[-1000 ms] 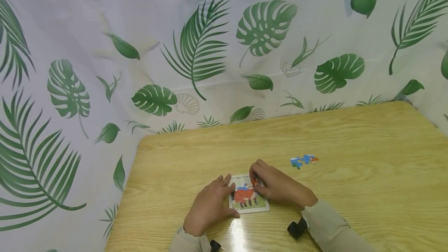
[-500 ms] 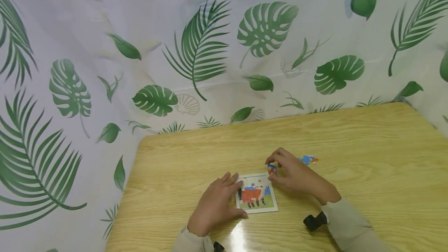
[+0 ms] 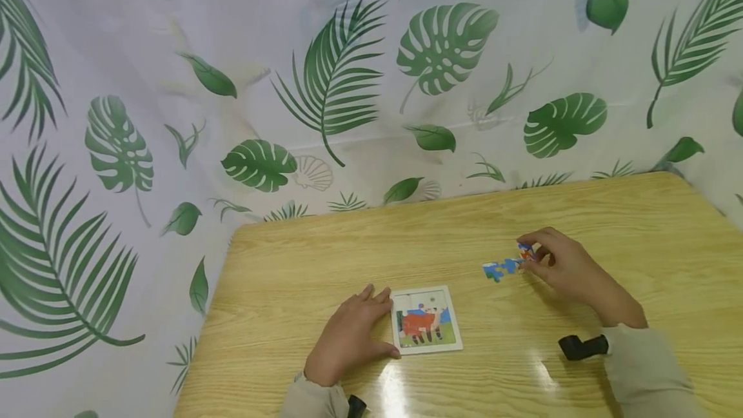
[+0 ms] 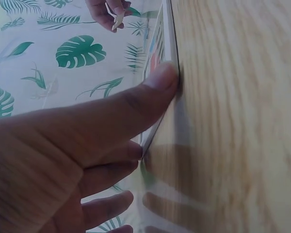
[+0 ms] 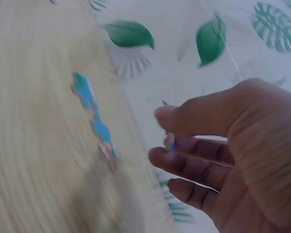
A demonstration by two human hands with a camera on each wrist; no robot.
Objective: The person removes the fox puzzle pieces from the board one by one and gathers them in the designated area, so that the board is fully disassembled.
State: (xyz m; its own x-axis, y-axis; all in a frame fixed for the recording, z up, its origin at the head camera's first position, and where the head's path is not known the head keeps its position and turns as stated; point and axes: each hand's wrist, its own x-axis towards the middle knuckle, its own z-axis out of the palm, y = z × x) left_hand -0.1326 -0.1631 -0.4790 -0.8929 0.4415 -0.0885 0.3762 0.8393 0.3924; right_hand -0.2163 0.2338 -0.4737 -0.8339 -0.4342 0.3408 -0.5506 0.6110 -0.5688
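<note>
A square puzzle board (image 3: 455, 338) with a white border lies on the table, its picture an animal in red on grass. Spread beside its left edge is my left hand (image 3: 351, 337), thumb and fingers extended. In the left wrist view the left thumb (image 4: 162, 77) touches the board's border. Up and to the right, my right hand (image 3: 571, 269) pinches a small blue and red puzzle piece (image 3: 525, 251) between thumb and fingers. It hovers by the loose puzzle pieces (image 3: 493, 270), also visible in the right wrist view, blue with green and red parts.
The wooden table (image 3: 325, 257) reaches back to a white curtain (image 3: 360, 179) with green leaf prints. A black strap device sits on each wrist. Light glares off the table between the arms.
My right hand has lifted the puzzle piece off the board's upper right and carried it right and back to the loose pieces. The left hand stays at the board's left edge, its fingers now off the picture.
</note>
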